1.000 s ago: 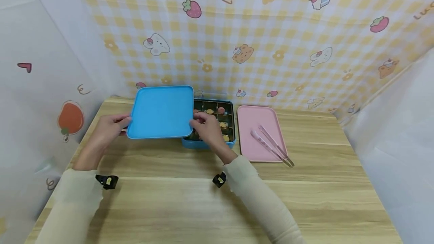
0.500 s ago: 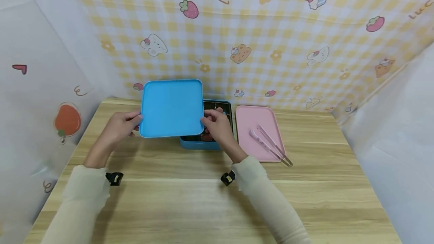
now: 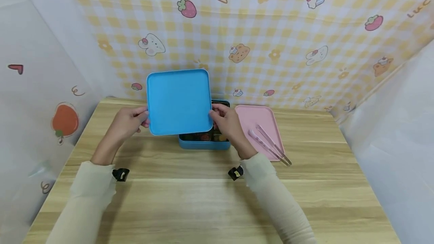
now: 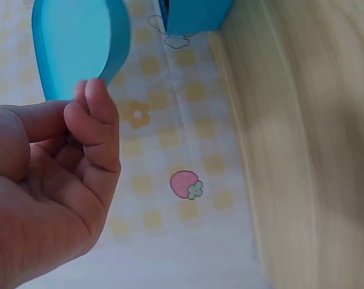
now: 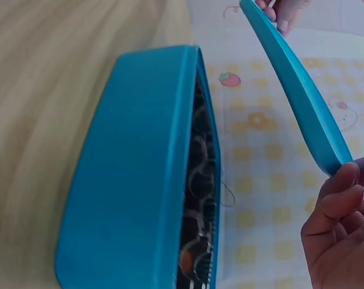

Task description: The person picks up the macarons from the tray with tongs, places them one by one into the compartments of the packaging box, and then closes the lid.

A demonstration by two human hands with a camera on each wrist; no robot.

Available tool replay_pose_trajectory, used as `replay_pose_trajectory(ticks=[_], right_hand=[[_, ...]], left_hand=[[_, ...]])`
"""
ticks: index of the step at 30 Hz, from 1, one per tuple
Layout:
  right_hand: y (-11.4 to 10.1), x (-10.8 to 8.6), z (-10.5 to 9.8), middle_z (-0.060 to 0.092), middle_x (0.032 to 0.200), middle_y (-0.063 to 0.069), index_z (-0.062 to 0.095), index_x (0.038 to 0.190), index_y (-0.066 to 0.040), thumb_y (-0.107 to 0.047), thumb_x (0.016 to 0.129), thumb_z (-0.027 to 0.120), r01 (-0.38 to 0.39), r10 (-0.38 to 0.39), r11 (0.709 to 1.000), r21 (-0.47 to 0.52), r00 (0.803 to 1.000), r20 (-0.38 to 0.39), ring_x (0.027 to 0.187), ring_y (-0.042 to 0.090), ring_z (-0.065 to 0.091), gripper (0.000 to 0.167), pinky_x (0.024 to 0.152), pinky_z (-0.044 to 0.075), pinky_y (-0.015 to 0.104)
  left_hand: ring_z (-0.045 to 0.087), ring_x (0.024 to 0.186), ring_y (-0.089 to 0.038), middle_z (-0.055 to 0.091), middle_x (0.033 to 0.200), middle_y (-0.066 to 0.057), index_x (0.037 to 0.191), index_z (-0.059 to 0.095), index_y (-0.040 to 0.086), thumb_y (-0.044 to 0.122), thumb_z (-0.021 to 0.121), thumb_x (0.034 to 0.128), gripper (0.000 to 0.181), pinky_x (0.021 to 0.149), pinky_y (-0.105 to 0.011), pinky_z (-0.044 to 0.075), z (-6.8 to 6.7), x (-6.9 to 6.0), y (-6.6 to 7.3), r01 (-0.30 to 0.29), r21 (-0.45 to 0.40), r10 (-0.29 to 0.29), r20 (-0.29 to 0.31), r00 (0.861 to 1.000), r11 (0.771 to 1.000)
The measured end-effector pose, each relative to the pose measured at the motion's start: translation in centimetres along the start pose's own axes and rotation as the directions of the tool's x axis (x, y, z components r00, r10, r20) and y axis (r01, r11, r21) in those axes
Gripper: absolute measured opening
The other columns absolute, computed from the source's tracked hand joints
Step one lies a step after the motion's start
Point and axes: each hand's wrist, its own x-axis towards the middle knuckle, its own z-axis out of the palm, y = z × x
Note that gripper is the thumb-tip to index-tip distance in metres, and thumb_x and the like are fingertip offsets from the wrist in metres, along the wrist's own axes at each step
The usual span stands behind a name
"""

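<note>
Between my two hands hangs a flat blue lid [image 3: 179,101] with a shallow rim, tilted so its inner face shows in the head view. My left hand [image 3: 128,123] pinches its left edge between thumb and fingers. At the opposite edge, my right hand [image 3: 228,121] pinches it the same way. Below and behind the lid stands a blue tin [image 3: 203,145], apart from it. The right wrist view shows the tin [image 5: 121,174] uncovered, with a divided dark insert inside. Cookies in its compartments are mostly hidden by the lid and right hand.
A pink tray [image 3: 254,114] lies right of the tin, with tongs [image 3: 269,144] resting across it and past its front edge. The wooden table [image 3: 176,199] meets a checked cloth backdrop [image 3: 271,29] at the back. White cloth hangs at both sides.
Both hands have carried the lid rightward and upward, over more of the tin. It now tilts more toward the camera. The tin, tray and tongs have stayed in place.
</note>
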Motion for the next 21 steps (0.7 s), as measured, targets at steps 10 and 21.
replay_pose_trajectory(ticks=[10, 21], right_hand=[[-0.9, -0.1, -2.6, 0.069, 0.079, 0.01, 0.071, 0.123, -0.008, -0.018, 0.098, 0.064, 0.02, -0.02, 1.0, 0.001, 0.999, 0.043, 0.075, 0.022, 0.064, 0.029, 0.079, 0.057, 0.043], [-1.4, 0.0, -4.0, 0.076, 0.101, 0.013, 0.067, 0.131, -0.013, -0.021, 0.1, 0.061, 0.081, -0.079, 0.997, -0.008, 0.989, 0.125, 0.084, 0.023, 0.069, 0.032, 0.076, 0.056, 0.03]], left_hand=[[0.066, 0.08, -0.001, 0.075, 0.089, 0.0, 0.121, 0.066, -0.007, 0.052, 0.027, 0.1061, 0.073, 0.066, -0.028, 0.054, -0.5, -0.3, 0.8, -0.031, -0.065, 0.032, 0.006, 0.999, 0.997], [0.065, 0.091, 0.003, 0.075, 0.106, 0.006, 0.129, 0.064, -0.001, 0.046, 0.023, 0.1084, 0.066, 0.069, -0.024, 0.055, -0.4, -0.4, 1.6, -0.077, -0.143, 0.071, -0.047, 0.996, 0.987]])
